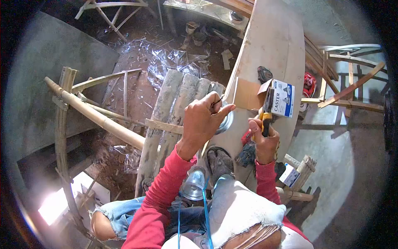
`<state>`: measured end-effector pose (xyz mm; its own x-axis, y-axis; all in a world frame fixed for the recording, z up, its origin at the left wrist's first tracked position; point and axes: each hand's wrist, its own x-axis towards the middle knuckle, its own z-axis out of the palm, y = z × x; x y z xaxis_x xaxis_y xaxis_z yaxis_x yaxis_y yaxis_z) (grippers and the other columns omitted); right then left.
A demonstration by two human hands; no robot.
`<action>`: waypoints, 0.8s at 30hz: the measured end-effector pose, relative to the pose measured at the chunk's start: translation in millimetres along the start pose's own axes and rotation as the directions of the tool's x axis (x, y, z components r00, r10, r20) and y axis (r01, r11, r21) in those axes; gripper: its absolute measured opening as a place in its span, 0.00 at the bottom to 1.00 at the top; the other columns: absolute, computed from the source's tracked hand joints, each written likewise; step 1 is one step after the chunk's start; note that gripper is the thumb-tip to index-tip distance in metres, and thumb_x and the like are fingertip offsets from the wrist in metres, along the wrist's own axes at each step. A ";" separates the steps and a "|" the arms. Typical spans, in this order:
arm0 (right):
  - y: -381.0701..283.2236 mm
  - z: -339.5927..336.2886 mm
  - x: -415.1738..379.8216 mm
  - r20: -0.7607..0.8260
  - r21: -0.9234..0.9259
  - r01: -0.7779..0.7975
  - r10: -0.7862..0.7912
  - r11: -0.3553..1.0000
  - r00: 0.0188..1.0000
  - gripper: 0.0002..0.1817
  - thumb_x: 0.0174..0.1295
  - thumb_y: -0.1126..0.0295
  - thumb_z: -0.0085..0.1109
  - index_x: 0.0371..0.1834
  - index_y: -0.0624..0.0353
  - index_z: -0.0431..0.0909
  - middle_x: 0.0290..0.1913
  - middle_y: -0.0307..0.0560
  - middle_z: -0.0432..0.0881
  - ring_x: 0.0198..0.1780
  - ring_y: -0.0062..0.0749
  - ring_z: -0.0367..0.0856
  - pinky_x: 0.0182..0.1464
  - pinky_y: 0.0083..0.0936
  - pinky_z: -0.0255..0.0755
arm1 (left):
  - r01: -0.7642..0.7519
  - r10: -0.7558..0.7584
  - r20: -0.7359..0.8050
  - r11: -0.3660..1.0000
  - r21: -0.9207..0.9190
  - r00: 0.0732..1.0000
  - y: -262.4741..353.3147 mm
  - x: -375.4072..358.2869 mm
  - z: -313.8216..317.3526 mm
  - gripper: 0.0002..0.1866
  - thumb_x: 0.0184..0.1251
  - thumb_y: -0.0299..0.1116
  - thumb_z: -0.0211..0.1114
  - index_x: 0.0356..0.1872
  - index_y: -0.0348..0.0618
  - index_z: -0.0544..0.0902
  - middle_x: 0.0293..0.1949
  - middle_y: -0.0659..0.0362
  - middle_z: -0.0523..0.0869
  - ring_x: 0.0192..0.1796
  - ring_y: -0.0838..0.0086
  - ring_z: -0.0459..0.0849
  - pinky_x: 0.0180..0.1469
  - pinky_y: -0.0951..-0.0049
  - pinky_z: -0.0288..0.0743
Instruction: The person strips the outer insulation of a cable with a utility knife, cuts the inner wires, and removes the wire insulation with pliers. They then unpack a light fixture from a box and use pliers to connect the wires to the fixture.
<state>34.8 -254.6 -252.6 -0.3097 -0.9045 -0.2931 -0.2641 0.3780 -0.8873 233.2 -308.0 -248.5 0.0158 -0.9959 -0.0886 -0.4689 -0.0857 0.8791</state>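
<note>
Wooden planking (pixel 286 45) is supporting an open carton (pixel 281 98) reading "CASTER"; before it, the right hand (pixel 265 140) is gripping yellow-handled pliers (pixel 266 117). Beside a round, shiny object (pixel 226 123), the left hand (pixel 204 119) is pinching a thin, dark piece (pixel 218 101).

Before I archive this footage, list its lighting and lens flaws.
Head view: fisheye distortion bows the long board; corners fall to black; glare blows out the lower-left panel; hard sunlight leaves crisp shadows on the right-hand floor; the foil-like sheeting glints.
</note>
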 end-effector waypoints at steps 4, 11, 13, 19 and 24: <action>-39.0 31.6 11.0 0.017 -0.023 0.344 -0.344 0.939 0.939 0.10 0.62 0.68 0.74 0.42 0.60 0.89 0.38 0.38 0.85 0.36 0.19 0.80 0.37 0.20 0.74 | -0.097 0.093 0.035 0.984 0.151 0.995 2.1 0.2 1.6 0.23 0.61 0.44 0.76 0.24 0.40 0.72 0.18 0.55 0.74 0.22 0.61 0.77 0.29 0.61 0.72; -53.7 41.8 23.3 0.104 -0.258 0.426 -0.413 0.867 0.905 0.11 0.60 0.73 0.71 0.44 0.62 0.83 0.32 0.44 0.84 0.34 0.26 0.82 0.37 0.28 0.77 | -0.329 0.331 -0.015 0.942 0.072 0.944 -17.6 -8.1 4.0 0.12 0.63 0.39 0.72 0.40 0.46 0.82 0.29 0.55 0.85 0.36 0.56 0.87 0.43 0.58 0.78; -52.8 38.2 37.4 0.079 -0.248 0.587 -0.588 0.770 0.805 0.13 0.59 0.73 0.72 0.46 0.60 0.80 0.32 0.41 0.82 0.32 0.23 0.80 0.35 0.26 0.76 | -0.433 0.429 -0.066 0.900 -0.056 0.901 -24.4 4.5 -6.3 0.10 0.65 0.39 0.71 0.38 0.43 0.86 0.30 0.52 0.87 0.32 0.59 0.87 0.38 0.61 0.79; -130.8 49.2 29.0 0.091 0.407 0.403 -0.475 0.820 0.875 0.04 0.66 0.72 0.67 0.37 0.59 0.82 0.30 0.30 0.76 0.33 0.15 0.71 0.35 0.21 0.68 | -0.277 0.268 -0.068 0.925 -0.262 0.961 13.0 22.8 -42.8 0.13 0.64 0.31 0.75 0.50 0.45 0.90 0.40 0.56 0.92 0.42 0.69 0.89 0.47 0.66 0.81; -243.9 49.4 5.9 0.165 0.419 0.571 -0.678 0.706 0.716 0.12 0.60 0.73 0.73 0.43 0.61 0.81 0.33 0.34 0.79 0.35 0.19 0.74 0.39 0.20 0.72 | -0.661 0.584 -0.363 0.739 -0.132 0.726 56.3 46.7 -117.8 0.14 0.63 0.28 0.75 0.50 0.41 0.89 0.45 0.54 0.90 0.54 0.69 0.85 0.57 0.67 0.79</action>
<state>142.5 -361.9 -55.5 0.1080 -0.9368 0.3327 0.0192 -0.3326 -0.9429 311.6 -362.6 -148.0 0.0581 -0.7827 0.6196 -0.2401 0.5915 0.7697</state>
